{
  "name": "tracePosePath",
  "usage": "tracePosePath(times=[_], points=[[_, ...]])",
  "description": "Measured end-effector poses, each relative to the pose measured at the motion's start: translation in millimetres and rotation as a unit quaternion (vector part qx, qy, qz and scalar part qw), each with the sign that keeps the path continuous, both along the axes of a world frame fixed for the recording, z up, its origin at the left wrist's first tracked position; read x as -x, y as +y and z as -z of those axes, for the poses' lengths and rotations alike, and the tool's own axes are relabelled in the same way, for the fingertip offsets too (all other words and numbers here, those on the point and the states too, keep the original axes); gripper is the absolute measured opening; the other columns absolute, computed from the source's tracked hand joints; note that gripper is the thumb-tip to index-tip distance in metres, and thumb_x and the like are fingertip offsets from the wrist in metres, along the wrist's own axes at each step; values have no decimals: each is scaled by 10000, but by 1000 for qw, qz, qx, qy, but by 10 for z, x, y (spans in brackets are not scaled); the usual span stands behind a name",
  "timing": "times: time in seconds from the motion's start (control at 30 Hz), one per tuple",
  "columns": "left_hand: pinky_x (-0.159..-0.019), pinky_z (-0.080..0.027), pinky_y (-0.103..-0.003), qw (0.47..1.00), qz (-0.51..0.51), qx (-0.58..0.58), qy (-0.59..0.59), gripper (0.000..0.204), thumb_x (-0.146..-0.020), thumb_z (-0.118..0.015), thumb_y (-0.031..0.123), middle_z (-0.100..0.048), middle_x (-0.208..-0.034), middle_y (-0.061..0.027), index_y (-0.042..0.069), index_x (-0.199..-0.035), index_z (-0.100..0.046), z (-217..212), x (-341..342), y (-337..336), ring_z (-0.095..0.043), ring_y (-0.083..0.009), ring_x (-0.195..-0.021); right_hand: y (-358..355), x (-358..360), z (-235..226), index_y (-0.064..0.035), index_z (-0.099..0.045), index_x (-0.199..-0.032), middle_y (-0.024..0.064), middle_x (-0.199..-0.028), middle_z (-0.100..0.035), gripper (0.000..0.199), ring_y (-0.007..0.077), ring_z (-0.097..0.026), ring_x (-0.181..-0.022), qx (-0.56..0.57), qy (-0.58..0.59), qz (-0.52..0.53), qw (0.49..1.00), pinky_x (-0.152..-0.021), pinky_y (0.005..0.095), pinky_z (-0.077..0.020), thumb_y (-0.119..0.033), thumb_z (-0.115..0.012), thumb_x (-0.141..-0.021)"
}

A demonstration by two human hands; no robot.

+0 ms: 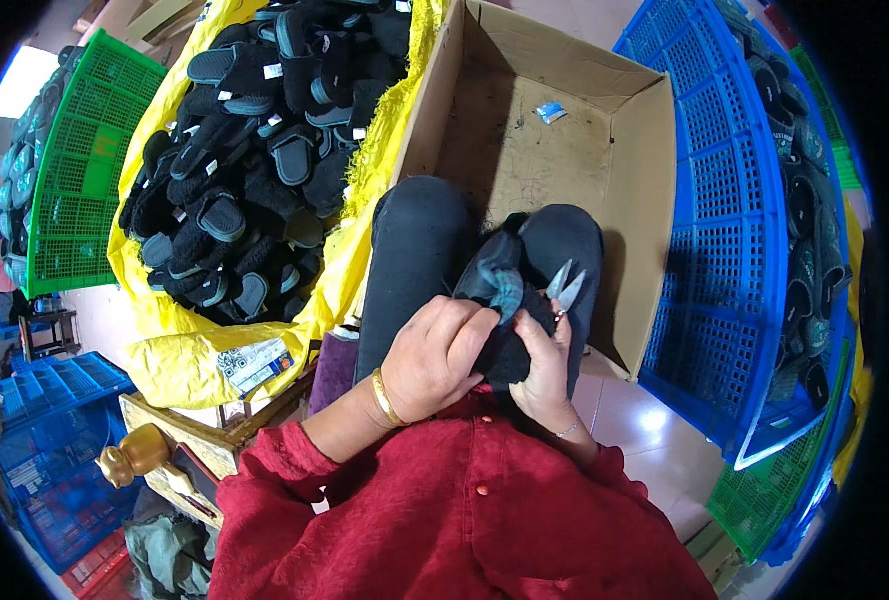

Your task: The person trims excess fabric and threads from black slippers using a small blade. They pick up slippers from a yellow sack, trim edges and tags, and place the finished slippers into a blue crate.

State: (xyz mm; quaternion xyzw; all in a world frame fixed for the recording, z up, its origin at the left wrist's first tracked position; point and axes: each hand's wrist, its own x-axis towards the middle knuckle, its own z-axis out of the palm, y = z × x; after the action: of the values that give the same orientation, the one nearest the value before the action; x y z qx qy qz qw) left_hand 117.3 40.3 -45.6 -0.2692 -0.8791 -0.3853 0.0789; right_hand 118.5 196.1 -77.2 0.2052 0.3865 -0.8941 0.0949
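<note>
Over my lap I hold a dark slipper (pixel 502 275) with black fuzzy lining and a teal-patterned part. My left hand (pixel 439 348) is closed, its fingers pinching the slipper's edge from the left. My right hand (pixel 545 368) grips the black fuzzy part from the right, thumb on top. A pair of small thread snips (pixel 567 286) sticks out beyond the right fingers, blades apart and pointing away from me; their handle is hidden in that hand. Both hands nearly meet at the slipper.
An open cardboard box (pixel 620 165) with a small blue-and-white packet (pixel 551 113) lies ahead. A yellow sack (pixel 180 365) heaped with black slippers (pixel 255 170) stands left. Blue crates (pixel 720 230) holding slippers line the right; a green crate (pixel 90 165) stands far left. A gold figurine (pixel 137 455) is lower left.
</note>
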Motion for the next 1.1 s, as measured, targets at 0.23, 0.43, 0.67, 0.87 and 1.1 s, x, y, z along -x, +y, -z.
tracePosePath(times=[0.23,0.43,0.67,0.87,1.1], points=[[-785,-459,-389,988,-152,-30,-4,694,-482,-805,32,-530,-1019,-173,14,-1102,-493,37,38,71,-536,-344,-918,-27,298,-6,-47,-535,-1059,17,-955,-588,248,88,-583,-849,-46,37,4,998,-784,243,-496,1,-641,-839],[-820,-424,-404,978,-202,-44,13,649,-492,-810,61,-515,-1020,-166,23,-1055,-490,220,-107,78,-513,-346,-944,-31,238,39,-27,-529,-1065,9,-946,-578,259,75,-562,-836,-105,61,-33,992,-774,224,-480,-29,-659,-841],[-803,-429,-423,990,-118,-52,52,644,-464,-805,111,-519,-981,-164,9,-1024,-504,358,-49,41,-517,-358,-903,385,434,-226,32,-511,-1152,68,-1012,-611,451,102,-547,-936,-367,157,-294,869,-869,272,-450,-84,-732,-776],[-762,-456,-401,998,-49,-30,37,647,-436,-807,111,-526,-954,-165,-2,-1003,-517,272,63,-25,-530,-357,-872,482,445,-300,26,-448,-1247,84,-1088,-591,554,131,-527,-1047,-313,109,-381,863,-949,292,-419,-38,-714,-765],[-752,-473,-378,998,-20,-16,-51,586,-473,-791,100,-508,-897,-149,-8,-987,-533,81,379,-91,-532,-341,-855,277,354,-364,-55,-491,-1172,4,-877,-595,409,23,-524,-588,-186,-76,-223,954,-368,151,-299,-113,-684,-817]])
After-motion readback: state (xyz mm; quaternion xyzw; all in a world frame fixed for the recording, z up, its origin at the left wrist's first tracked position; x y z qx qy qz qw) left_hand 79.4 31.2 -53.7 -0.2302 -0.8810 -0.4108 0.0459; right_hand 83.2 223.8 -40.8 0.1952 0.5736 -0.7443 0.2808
